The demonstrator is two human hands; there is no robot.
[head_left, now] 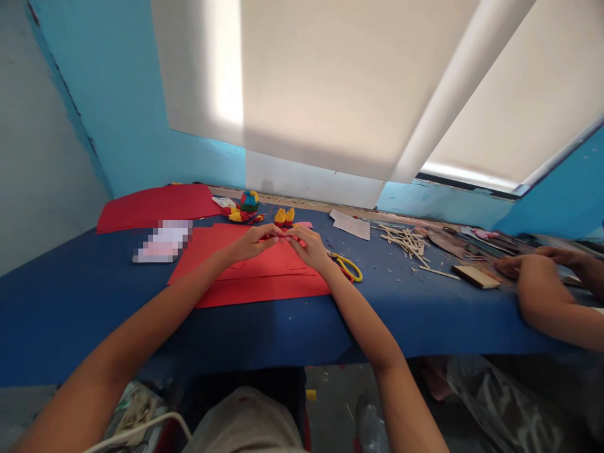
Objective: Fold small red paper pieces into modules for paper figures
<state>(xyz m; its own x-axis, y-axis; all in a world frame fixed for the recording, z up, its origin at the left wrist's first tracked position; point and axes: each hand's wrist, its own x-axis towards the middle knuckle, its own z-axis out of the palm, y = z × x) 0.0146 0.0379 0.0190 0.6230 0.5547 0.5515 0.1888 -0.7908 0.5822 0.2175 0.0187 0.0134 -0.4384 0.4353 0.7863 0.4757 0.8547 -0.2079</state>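
My left hand [255, 242] and my right hand [307, 245] meet over the red paper sheets [264, 289] on the blue table. The fingertips of both are pinched together on a small piece of red paper [284, 234], mostly covered by the fingers. Small cut red pieces lie on the sheets below. Beside my right wrist are scissors [350, 267] with yellow and red handles, partly hidden by the arm. Just beyond my hands stand yellow and red folded-paper pieces [284, 218].
A multicoloured folded-paper figure [248, 202] and more red sheets [158, 207] are at the back left, near a blurred-out pale rectangle [164, 242]. Rightward lie grey paper [350, 224], thin wooden sticks [406, 242] and a wooden block [475, 277]. Another person's arms [542, 289] rest at far right.
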